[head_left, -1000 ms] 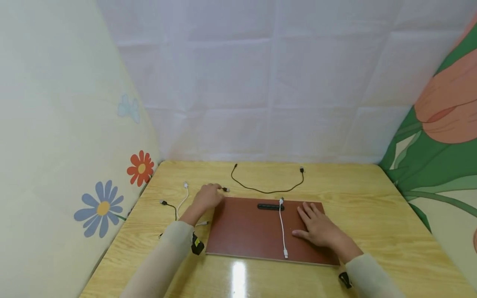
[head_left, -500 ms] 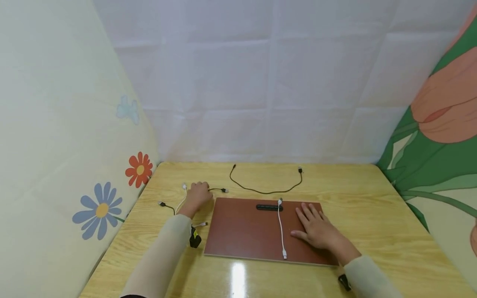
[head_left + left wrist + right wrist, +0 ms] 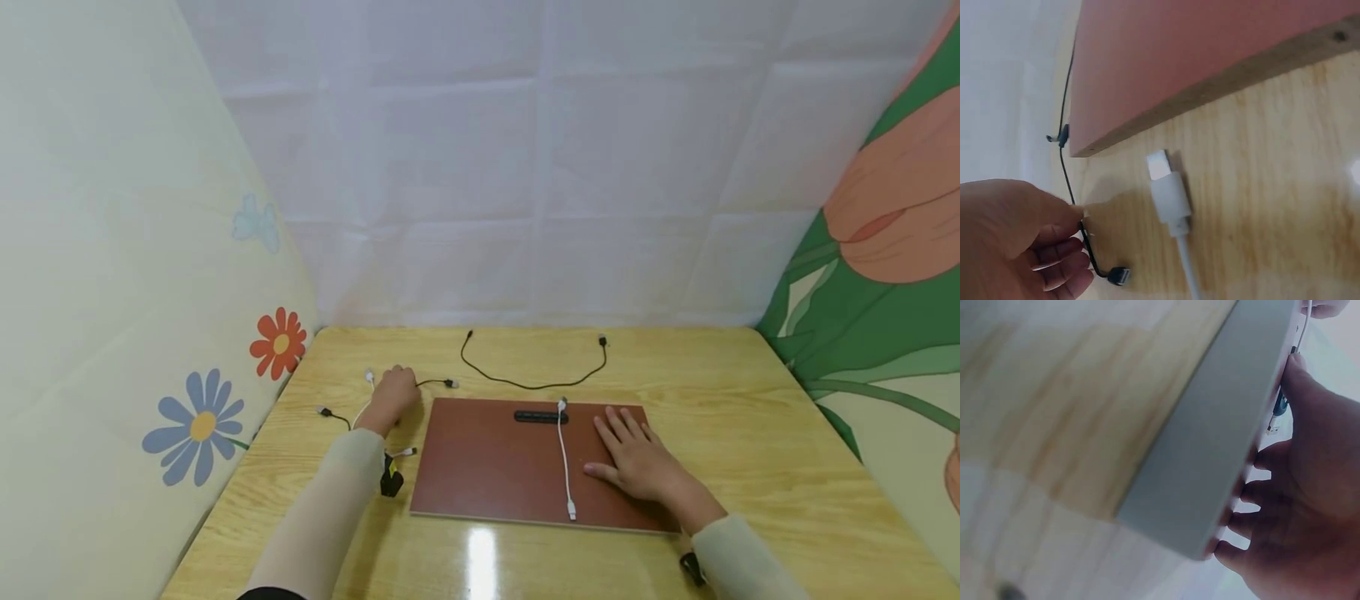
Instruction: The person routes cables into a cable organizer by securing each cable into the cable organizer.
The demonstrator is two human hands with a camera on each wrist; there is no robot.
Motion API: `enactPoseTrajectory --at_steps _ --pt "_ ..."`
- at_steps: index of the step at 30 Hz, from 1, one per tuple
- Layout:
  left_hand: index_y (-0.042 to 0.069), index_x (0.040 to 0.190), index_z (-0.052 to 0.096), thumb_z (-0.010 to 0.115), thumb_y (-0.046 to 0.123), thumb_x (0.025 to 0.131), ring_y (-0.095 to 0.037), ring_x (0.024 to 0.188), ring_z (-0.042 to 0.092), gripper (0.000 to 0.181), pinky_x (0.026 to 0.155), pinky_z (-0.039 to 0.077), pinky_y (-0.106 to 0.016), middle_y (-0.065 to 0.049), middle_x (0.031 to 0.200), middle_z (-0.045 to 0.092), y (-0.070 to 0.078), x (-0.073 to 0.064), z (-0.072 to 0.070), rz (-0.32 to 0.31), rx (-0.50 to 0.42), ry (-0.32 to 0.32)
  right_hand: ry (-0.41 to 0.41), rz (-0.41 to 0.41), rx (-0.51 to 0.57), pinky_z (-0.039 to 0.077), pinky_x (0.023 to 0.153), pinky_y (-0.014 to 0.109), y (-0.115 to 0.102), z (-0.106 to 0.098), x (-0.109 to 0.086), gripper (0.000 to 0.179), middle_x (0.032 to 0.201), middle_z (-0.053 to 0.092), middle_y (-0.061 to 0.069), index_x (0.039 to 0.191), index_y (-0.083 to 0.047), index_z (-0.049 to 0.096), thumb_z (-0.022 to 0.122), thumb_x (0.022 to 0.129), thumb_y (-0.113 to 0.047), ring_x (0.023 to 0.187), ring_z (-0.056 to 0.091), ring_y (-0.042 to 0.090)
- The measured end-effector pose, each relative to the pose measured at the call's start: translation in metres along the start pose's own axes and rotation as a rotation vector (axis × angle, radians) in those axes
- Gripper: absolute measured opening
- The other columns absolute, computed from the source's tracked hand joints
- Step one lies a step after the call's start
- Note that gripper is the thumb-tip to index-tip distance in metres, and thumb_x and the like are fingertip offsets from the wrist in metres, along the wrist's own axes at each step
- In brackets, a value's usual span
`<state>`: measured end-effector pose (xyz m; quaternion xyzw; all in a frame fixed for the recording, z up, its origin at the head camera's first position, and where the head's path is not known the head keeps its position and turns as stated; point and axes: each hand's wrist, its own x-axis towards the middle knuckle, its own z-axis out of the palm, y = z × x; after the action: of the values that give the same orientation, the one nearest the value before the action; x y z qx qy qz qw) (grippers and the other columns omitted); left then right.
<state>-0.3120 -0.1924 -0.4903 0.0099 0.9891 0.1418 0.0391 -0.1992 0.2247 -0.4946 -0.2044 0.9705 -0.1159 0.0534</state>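
Take the reddish-brown board (image 3: 487, 467) before me as a clock face, twelve o'clock farthest from my body. It lies flat on a yellow wooden table (image 3: 750, 433). My left hand (image 3: 393, 398) is off the board at ten o'clock; the left wrist view shows thumb and forefinger pinching a thin black cable (image 3: 1087, 240), the other fingers curled, with a black plug (image 3: 1119, 276) just beside them. My right hand (image 3: 637, 462) rests on the board at three o'clock, palm down, fingers straight and spread, thumb pointing toward nine. Near that thumb, a white cable (image 3: 566, 462) runs from twelve down to about five. Its upper end crosses a small black bar (image 3: 528, 417) at twelve; whether it is clipped in, I cannot tell. Beyond the board, also at twelve, a long black cable (image 3: 532, 387) sags in a curve. At nine, just beside the board's edge, lies a white plug (image 3: 408, 452); at ten, past my left hand, another white connector (image 3: 369, 377).
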Motion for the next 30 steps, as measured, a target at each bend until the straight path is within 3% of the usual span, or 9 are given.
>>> enactPoseTrajectory --at_steps 4,10,16,22,25,30 --pt "-0.01 0.099 0.066 0.046 -0.003 0.097 -0.042 0.1 0.057 0.021 0.084 0.051 -0.051 -0.026 0.104 0.058 0.003 0.001 0.003 -0.002 0.057 0.019 0.007 -0.009 0.02 0.017 0.114 0.07 0.002 0.001 0.001 0.085 0.16 0.024 0.032 0.154 0.003 0.035 0.055 0.098 -0.058 0.148 0.018 0.054" --pt "-0.012 0.094 0.065 0.046 -0.005 0.096 -0.043 0.1 0.059 0.021 0.086 0.053 -0.052 -0.027 0.101 0.06 0.009 0.0 0.004 0.003 0.113 0.012 0.012 -0.006 0.052 0.014 0.114 0.071 0.007 0.004 0.001 0.094 0.161 0.022 0.032 0.155 0.003 0.033 0.048 0.096 -0.069 0.149 0.014 0.053" --pt "-0.016 0.109 0.059 0.041 -0.002 0.1 -0.041 0.093 0.062 0.025 0.085 0.054 -0.052 -0.026 0.097 0.06 0.008 0.001 0.005 -0.036 0.07 -0.004 0.018 -0.009 0.052 0.014 0.114 0.071 0.012 0.011 0.003 0.092 0.162 0.021 0.03 0.156 0.001 0.032 0.05 0.096 -0.067 0.149 0.014 0.052" --pt "-0.017 0.12 0.049 0.039 0.004 0.105 -0.031 0.072 0.063 0.028 0.066 0.053 -0.045 -0.019 0.081 0.06 0.002 0.001 -0.003 -0.066 0.024 -0.032 0.038 -0.008 0.025 0.017 0.113 0.072 0.017 0.018 0.006 0.088 0.162 0.023 0.029 0.154 0.002 0.035 0.058 0.096 -0.059 0.148 0.016 0.052" --pt "-0.016 0.117 0.052 0.045 0.005 0.104 -0.032 0.072 0.064 0.025 0.064 0.053 -0.043 -0.019 0.082 0.061 0.003 -0.002 -0.011 -0.043 0.027 -0.025 0.032 -0.006 0.018 0.017 0.113 0.072 0.017 0.017 0.007 0.086 0.162 0.023 0.029 0.154 0.002 0.035 0.059 0.096 -0.056 0.149 0.016 0.052" --pt "-0.007 0.097 0.061 0.05 0.002 0.102 -0.024 0.063 0.057 0.015 0.055 0.046 -0.034 -0.015 0.076 0.06 0.007 -0.007 -0.023 -0.006 0.045 -0.001 0.035 -0.002 0.019 0.017 0.114 0.072 0.016 0.017 0.007 0.086 0.162 0.022 0.029 0.155 0.002 0.034 0.058 0.096 -0.057 0.149 0.016 0.052"
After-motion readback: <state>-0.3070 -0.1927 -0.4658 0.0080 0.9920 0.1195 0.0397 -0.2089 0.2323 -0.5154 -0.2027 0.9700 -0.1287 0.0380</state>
